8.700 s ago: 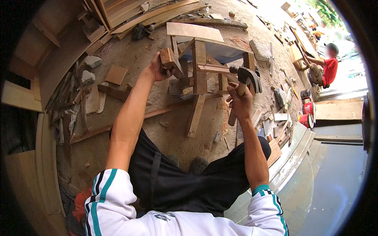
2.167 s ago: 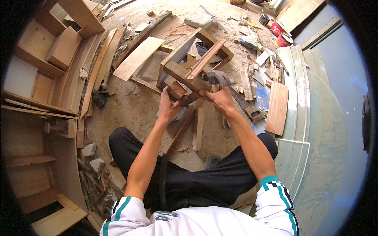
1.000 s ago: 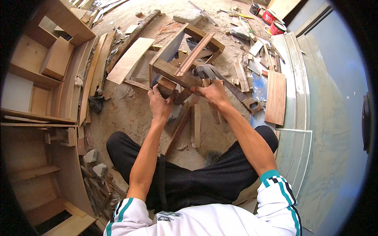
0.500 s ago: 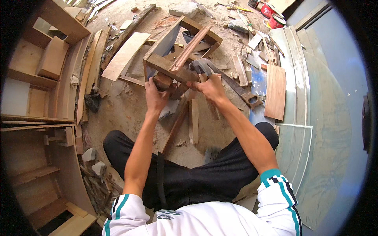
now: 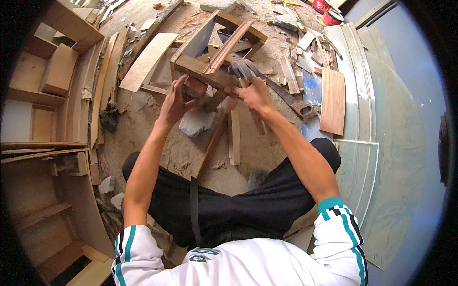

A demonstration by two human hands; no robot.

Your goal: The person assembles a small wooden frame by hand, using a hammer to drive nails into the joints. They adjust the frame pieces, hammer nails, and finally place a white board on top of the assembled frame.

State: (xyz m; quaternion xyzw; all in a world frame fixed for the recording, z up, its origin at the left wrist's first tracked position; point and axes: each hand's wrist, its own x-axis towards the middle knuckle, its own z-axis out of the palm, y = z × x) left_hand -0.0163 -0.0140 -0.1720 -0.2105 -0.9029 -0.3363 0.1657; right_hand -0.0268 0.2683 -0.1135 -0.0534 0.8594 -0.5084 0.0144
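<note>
A wooden frame (image 5: 191, 66) stands tilted on the ground before me, with a grooved strip of reddish moulding (image 5: 229, 47) lying across it. A nail (image 5: 210, 62) sticks up near the strip's close end. My left hand (image 5: 174, 105) is open beside a reddish-brown block (image 5: 194, 88) under the frame's near bar, thumb and fingers apart; whether a fingertip touches it is unclear. My right hand (image 5: 256, 97) is closed around a claw hammer (image 5: 243, 70), its metal head above my fist and its handle below. My right fingertips reach the near bar's right end.
A handsaw (image 5: 286, 97) lies right of the hammer. Wood pieces (image 5: 234, 138) and a grey stone (image 5: 196, 121) lie close to me. Unfinished wooden cabinets (image 5: 50, 181) line the left. Glass sheets (image 5: 358, 176) lean at right; red cans (image 5: 332, 17) stand at the far right.
My left hand has loosened from the block and shifted left, its fingers spreading. My right hand keeps the hammer almost in place. The whole view has shifted slightly.
</note>
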